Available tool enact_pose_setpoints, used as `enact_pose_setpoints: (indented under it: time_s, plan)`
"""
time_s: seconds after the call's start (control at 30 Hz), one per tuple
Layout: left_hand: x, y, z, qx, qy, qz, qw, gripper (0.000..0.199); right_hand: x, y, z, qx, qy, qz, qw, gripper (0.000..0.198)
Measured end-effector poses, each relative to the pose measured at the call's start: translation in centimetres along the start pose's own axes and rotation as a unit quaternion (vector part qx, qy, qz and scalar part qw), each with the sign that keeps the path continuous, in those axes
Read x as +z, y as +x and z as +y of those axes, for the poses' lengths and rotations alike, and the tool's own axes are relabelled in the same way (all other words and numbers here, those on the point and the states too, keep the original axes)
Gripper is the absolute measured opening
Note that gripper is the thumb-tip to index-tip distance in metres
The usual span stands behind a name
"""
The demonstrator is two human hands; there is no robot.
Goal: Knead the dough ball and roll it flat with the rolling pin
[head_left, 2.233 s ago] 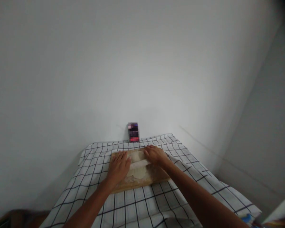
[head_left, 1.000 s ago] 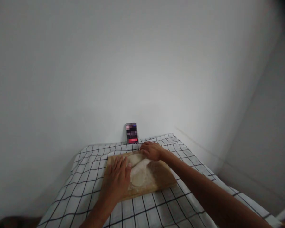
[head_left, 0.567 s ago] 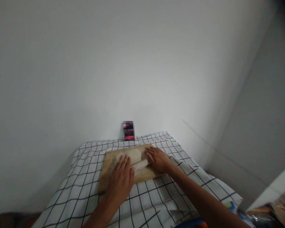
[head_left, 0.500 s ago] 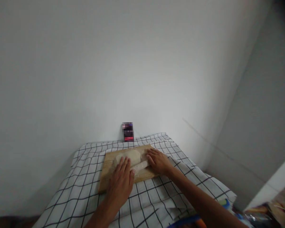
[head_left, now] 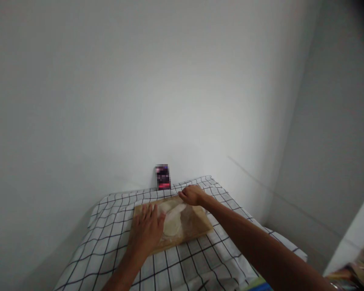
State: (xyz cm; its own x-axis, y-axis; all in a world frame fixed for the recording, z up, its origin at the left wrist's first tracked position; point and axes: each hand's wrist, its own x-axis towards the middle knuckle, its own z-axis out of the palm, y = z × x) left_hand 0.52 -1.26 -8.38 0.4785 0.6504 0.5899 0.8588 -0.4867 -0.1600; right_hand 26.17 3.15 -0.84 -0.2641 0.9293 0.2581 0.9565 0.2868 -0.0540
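Note:
Flattened pale dough [head_left: 172,226] lies on a floured wooden board [head_left: 197,226]. Across it, slanting up to the right, rests a whitish rolling pin [head_left: 176,210]. My right hand [head_left: 191,195] is closed around the pin's far right end. Fingers stretched out and slightly apart, my left hand [head_left: 148,226] lies over the left part of the board, at the pin's left end. It covers that end, so I cannot tell how firmly it touches the pin. Dough shows on both sides of the pin.
A white cloth with dark grid lines [head_left: 109,226] covers the table. A dark, pixelated upright object [head_left: 163,177] stands at the back edge against the pale wall [head_left: 170,89]. Something blue and green [head_left: 257,284] shows at the bottom right, below my forearm.
The pin has moved away from me across the dough, so more dough shows on the near side. My right hand's fingers went from lying flat to curled. My left hand shifted slightly left.

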Motion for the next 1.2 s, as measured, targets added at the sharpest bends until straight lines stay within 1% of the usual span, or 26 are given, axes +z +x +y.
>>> enact_pose_setpoints:
  time_s: [0.1, 0.17, 0.23, 0.33, 0.47, 0.6, 0.67, 0.77, 0.87, 0.97, 1.13, 1.2]
  plan:
    - [-0.2, 0.5, -0.1, -0.027, 0.036, -0.016, 0.999, 0.043, 1.2, 2.0, 0.9, -0.032, 0.021, -0.008, 0.999, 0.045]
    - [-0.4, 0.9, 0.3, -0.052, 0.036, -0.002, 0.998, 0.047, 2.1, 2.6, 1.6, -0.057, 0.039, -0.007, 0.998, 0.043]
    - [-0.7, 1.2, 0.8, -0.067, 0.029, 0.014, 0.997, 0.049, 2.9, 2.8, 2.3, -0.077, 0.056, -0.010, 0.995, 0.044]
    - [-0.9, 1.5, 1.4, -0.056, 0.030, 0.021, 0.998, 0.051, 3.9, 2.0, 3.0, -0.085, 0.073, -0.019, 0.994, 0.047]
    - [-0.3, 1.1, 2.2, -0.060, 0.019, 0.023, 0.998, 0.055, 4.5, -0.2, 2.9, -0.065, 0.076, -0.019, 0.995, 0.050]
    - [-0.1, -0.3, 3.4, -0.049, -0.007, 0.023, 0.998, 0.055, 3.9, -3.5, 2.3, -0.045, 0.077, -0.005, 0.996, 0.050]
    - [-0.3, -1.4, 4.2, -0.044, -0.025, 0.035, 0.998, 0.055, 3.5, -5.5, 2.0, -0.039, 0.081, 0.002, 0.996, 0.050]
    - [-0.6, -2.9, 5.1, -0.019, -0.037, 0.051, 0.998, 0.055, 3.1, -8.3, 1.8, -0.033, 0.088, 0.011, 0.995, 0.052]
    - [-0.6, -3.3, 5.2, -0.008, -0.033, 0.054, 0.998, 0.054, 3.0, -9.3, 1.7, -0.016, 0.090, 0.008, 0.996, 0.054]
    - [-0.2, -2.5, 4.4, -0.013, -0.020, 0.029, 0.999, 0.055, 3.2, -7.8, 1.6, -0.006, 0.079, -0.001, 0.997, 0.052]
    - [0.3, 0.5, 2.5, -0.060, 0.025, -0.039, 0.997, 0.052, 3.7, -2.1, 1.7, -0.018, 0.063, -0.005, 0.998, 0.048]
    - [0.3, 1.5, 2.1, -0.078, 0.030, -0.054, 0.995, 0.053, 4.0, -0.1, 1.9, -0.032, 0.061, -0.013, 0.998, 0.048]
